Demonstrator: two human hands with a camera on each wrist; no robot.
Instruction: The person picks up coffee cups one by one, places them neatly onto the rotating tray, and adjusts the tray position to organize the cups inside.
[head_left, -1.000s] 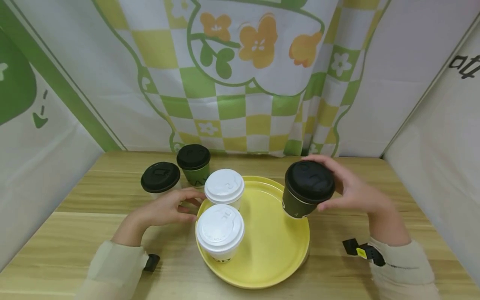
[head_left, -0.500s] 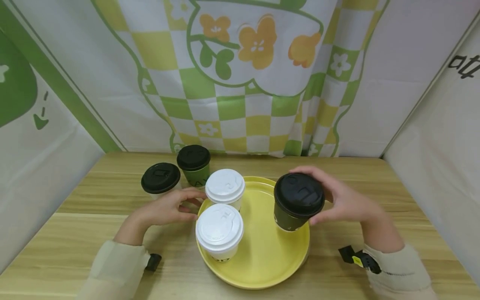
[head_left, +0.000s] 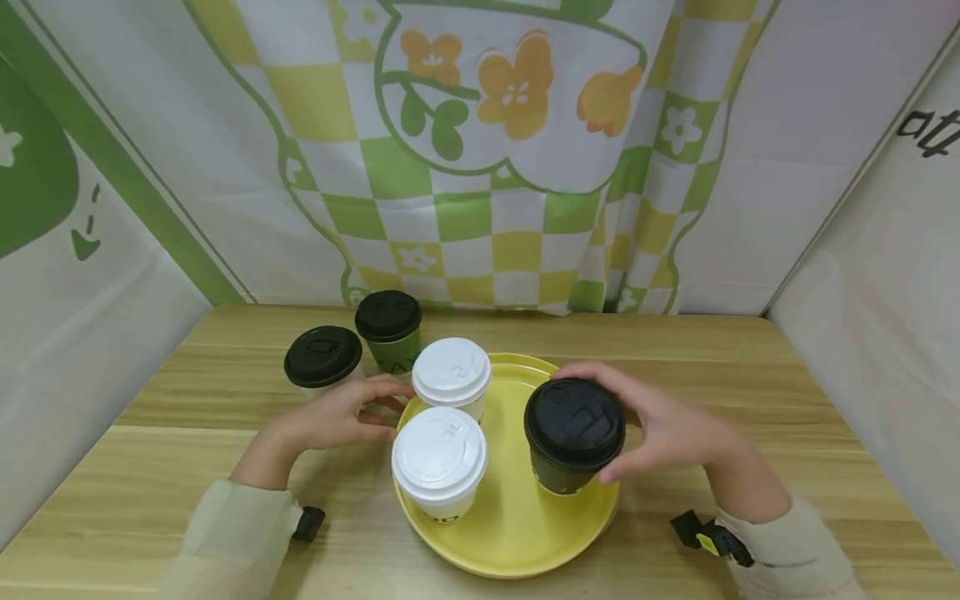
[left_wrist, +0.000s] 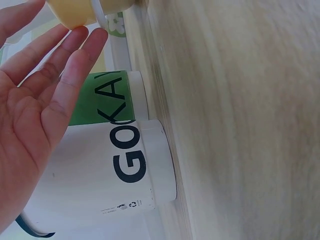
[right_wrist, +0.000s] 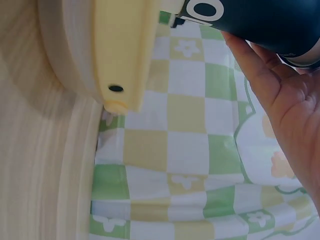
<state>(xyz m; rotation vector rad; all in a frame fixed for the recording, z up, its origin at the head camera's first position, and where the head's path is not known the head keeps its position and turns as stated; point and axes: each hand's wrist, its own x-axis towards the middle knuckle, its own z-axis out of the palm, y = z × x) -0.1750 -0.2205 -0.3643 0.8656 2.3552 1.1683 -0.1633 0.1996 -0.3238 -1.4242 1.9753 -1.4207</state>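
Observation:
My right hand grips a dark paper coffee cup with a black lid, thumb and fingers round its side. The cup is upright above the right half of a yellow round tray; a gap shows between cup and tray in the right wrist view. Two white-lidded paper cups stand at the tray's left side, one in front of the other. My left hand lies at the tray's left rim, fingers extended, its fingertips right at the edge in the left wrist view.
Behind my left hand stand a white cup and a green cup, both with black lids. The wooden table runs back to a checked, flowered curtain. White cloth walls stand at both sides.
My right hand has carried the dark cup left and toward me, from the tray's right edge to farther over the tray. My left hand has stayed at the rim.

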